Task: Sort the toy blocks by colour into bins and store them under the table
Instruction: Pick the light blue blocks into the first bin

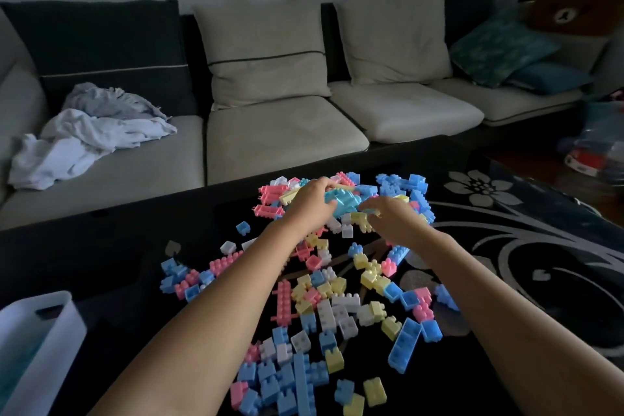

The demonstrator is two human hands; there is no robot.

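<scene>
A heap of pastel toy blocks (324, 300) in blue, pink, yellow and white covers the dark table (118, 263). Both arms reach to the far side of the heap. My left hand (312, 204) is curled around several turquoise blocks (344, 201). My right hand (393, 218) sits just to their right, fingers bent over a small turquoise block, pinching it. A white bin (40, 344) with something turquoise inside stands at the table's near left corner.
A sofa (280, 132) with beige cushions runs behind the table, with crumpled white cloths (87, 135) on its left seat. Teal pillows and a brown plush bear (574, 7) lie at the far right. A grey floral pattern (526, 246) marks the table's right half.
</scene>
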